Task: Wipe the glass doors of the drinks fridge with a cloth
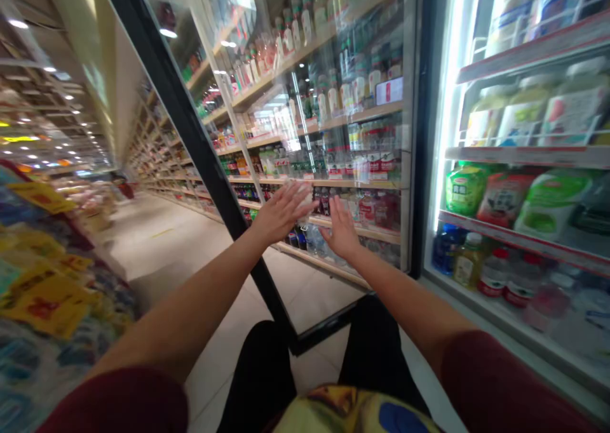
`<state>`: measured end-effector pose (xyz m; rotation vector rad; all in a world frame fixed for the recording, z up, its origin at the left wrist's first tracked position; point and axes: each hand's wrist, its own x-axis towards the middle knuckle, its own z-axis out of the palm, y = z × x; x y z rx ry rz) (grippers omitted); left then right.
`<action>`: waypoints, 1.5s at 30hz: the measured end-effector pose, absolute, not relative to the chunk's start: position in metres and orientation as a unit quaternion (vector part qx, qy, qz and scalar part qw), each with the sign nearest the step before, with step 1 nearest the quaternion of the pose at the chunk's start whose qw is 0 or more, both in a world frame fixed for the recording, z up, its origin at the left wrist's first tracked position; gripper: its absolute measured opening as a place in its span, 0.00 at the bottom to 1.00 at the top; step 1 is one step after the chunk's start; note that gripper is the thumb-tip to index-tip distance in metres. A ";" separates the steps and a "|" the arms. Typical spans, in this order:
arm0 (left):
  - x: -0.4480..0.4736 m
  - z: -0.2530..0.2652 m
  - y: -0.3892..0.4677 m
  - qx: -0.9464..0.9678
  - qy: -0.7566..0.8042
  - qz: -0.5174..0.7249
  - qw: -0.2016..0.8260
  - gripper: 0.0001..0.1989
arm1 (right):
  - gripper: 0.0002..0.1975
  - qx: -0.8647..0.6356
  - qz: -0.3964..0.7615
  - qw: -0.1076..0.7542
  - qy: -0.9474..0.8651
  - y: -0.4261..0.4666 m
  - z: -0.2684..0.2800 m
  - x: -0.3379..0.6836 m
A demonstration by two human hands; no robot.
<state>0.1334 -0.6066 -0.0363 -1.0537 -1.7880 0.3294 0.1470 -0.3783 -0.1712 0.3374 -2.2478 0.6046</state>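
A black-framed glass door (324, 325) of a drinks fridge stands swung open in front of me. My left hand (283, 212) is raised at the glass, palm forward, with its fingers stretched out. A pale patch shows by those fingertips; I cannot tell whether it is a cloth or a reflection. Just to the right, my right hand (342, 230) is also raised, its fingers extended and apart from the left hand. Nothing shows in the right hand. Whether either palm touches the glass is not clear.
On the right, a lit fridge (519, 160) holds bottles and green and red pouches (508, 195) on its shelves. Behind the glass, long wooden shelves (343, 226) carry rows of bottles. A display of packets with yellow signs (47, 299) stands left, beside a tiled aisle (162, 230).
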 end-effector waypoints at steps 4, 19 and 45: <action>0.136 -0.052 -0.604 -0.410 -0.737 0.088 0.530 0.42 | 0.35 0.217 0.217 0.433 -0.848 -0.402 -0.144 0.162; 0.185 -0.007 -0.609 -0.322 -0.763 0.000 0.561 0.42 | 0.28 0.271 0.166 0.494 -0.809 -0.442 -0.077 0.153; 0.161 0.018 -0.578 -0.202 -0.874 0.013 0.442 0.39 | 0.33 0.302 0.070 0.572 -0.760 -0.380 -0.066 0.109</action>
